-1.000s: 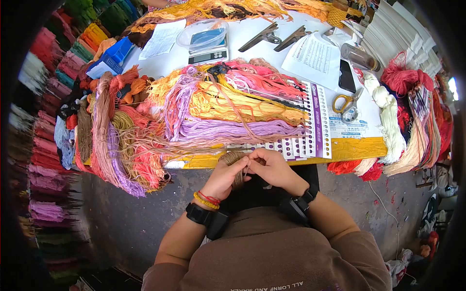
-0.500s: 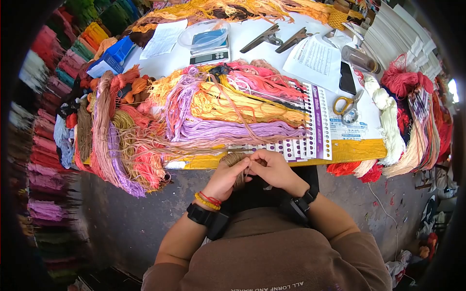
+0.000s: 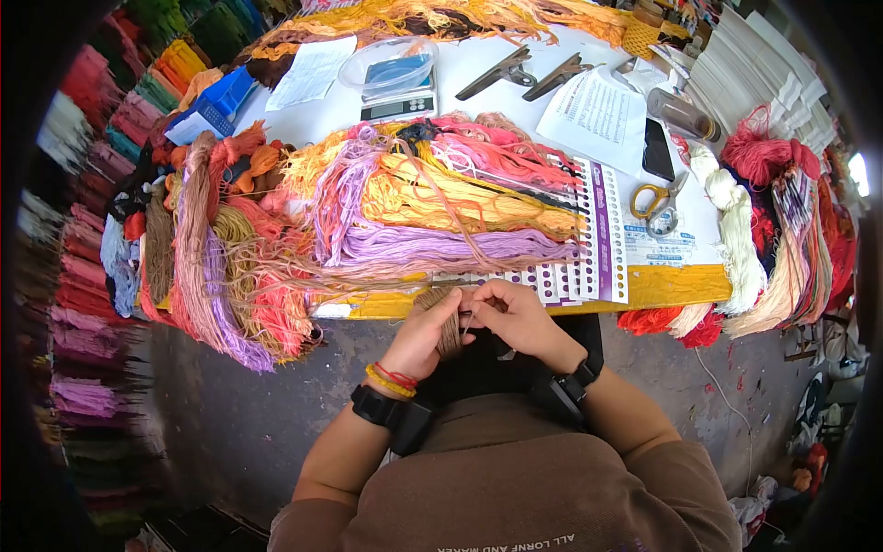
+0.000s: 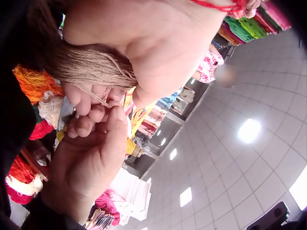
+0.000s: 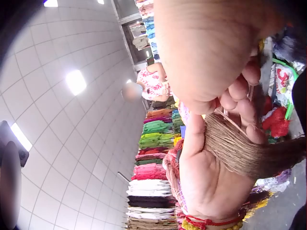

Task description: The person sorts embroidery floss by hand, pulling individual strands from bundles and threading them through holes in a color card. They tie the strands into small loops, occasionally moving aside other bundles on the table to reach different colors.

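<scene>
A skein of brown thread (image 5: 235,148) lies across the palm of my left hand (image 3: 418,336), whose fingers curl round it just off the table's front edge. With thumb and fingertips my right hand (image 3: 515,317) pinches a thin strand (image 4: 96,95) that comes off the skein. Both hands' fingertips meet at this strand in the two wrist views. The skein's lower end runs into shadow in the left wrist view. On the table before the hands lie layered purple, yellow and pink thread bundles (image 3: 460,198).
Punched colour cards (image 3: 602,230) lie under the bundles. Scissors (image 3: 658,204), a phone (image 3: 657,147), paper sheets (image 3: 593,115) and a scale (image 3: 395,106) rest farther back. Thread hanks (image 3: 198,248) hang over the left front edge, white hanks (image 3: 736,230) over the right. Another person (image 5: 152,82) is in the background.
The right hand's fingers have shifted slightly at the strand, and the left thumb has moved up a little over the skein. Things on the table have stayed put.
</scene>
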Tool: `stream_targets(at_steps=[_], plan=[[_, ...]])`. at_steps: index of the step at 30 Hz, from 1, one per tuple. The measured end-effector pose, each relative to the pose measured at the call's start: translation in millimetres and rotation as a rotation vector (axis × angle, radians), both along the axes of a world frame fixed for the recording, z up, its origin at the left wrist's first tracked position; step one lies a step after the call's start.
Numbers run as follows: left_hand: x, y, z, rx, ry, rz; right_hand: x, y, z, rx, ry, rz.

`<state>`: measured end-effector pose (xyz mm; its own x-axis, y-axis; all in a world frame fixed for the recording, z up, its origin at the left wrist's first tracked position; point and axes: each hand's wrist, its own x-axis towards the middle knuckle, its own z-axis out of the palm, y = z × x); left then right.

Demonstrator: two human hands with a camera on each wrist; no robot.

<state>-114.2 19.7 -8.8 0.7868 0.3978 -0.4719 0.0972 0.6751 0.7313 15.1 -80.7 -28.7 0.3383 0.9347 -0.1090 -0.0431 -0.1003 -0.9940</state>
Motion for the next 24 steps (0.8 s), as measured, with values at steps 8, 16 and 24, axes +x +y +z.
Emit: stream_targets(at_steps=[8, 16, 24], plan=[[0, 1, 7, 0.019, -0.048, 0.044, -1, 2, -7, 0.102, 0.106, -0.016], [-1, 2, -4, 0.104, -0.133, 0.121, 5, -1, 5, -0.011, -0.165, 0.0], [-60, 46, 5, 0.023, -0.221, 0.312, 74, -45, 44, 0.295, 0.7, -0.049]])
